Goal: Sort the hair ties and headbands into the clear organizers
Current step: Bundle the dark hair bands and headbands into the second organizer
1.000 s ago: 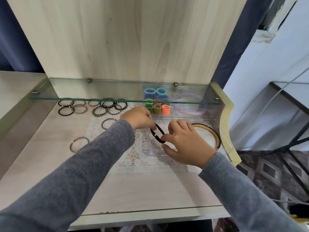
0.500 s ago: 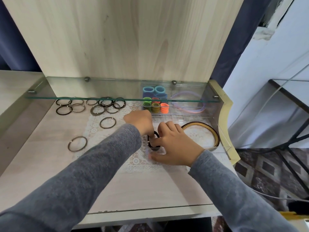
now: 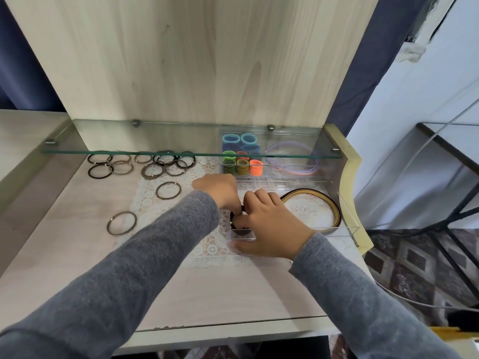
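Right hand [image 3: 269, 224] – thumb and curled fingers pinch dark hair tie [image 3: 235, 224], tie low in small front cell of clear organizer [image 3: 243, 238]. Left hand [image 3: 220, 189] curled against same tie – its hold hidden, cannot tell. Loose brown tie [image 3: 108, 225] well left on desk [image 3: 77, 242].

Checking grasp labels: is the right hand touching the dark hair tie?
Touching. The head view shows the right hand pinching the dark hair tie, no gap visible, above the clear organizer front compartment.
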